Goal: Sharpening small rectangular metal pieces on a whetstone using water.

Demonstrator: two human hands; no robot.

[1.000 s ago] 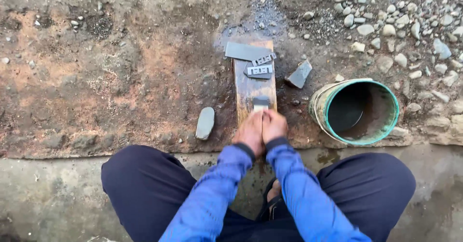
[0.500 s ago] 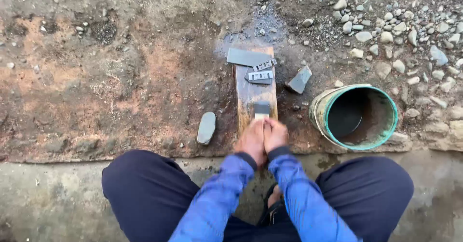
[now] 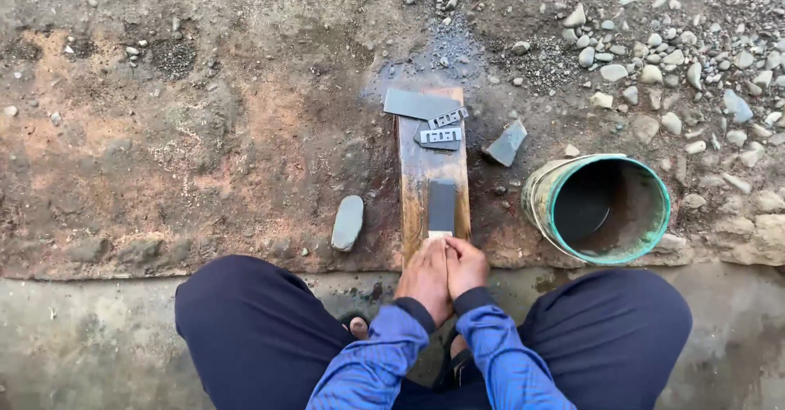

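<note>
Both hands, the left hand (image 3: pixel 425 277) and the right hand (image 3: pixel 466 264), are pressed together at the near end of a wet wooden plank (image 3: pixel 417 183), pinching a small pale blade (image 3: pixel 440 234) flat against a dark whetstone (image 3: pixel 442 206). Three other metal pieces (image 3: pixel 439 136) lie at the far end; whether these are already sharpened I cannot tell. A green bucket (image 3: pixel 650 230) stands just beside the plank.

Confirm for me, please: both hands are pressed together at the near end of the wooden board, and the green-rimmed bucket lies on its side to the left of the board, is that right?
Not quite. The green-rimmed bucket lies to the right of the wooden board, not the left; the head view shows it. On the left lies a smooth grey stone. The rest holds: the left hand and right hand are pressed together at the board's near end.
</note>
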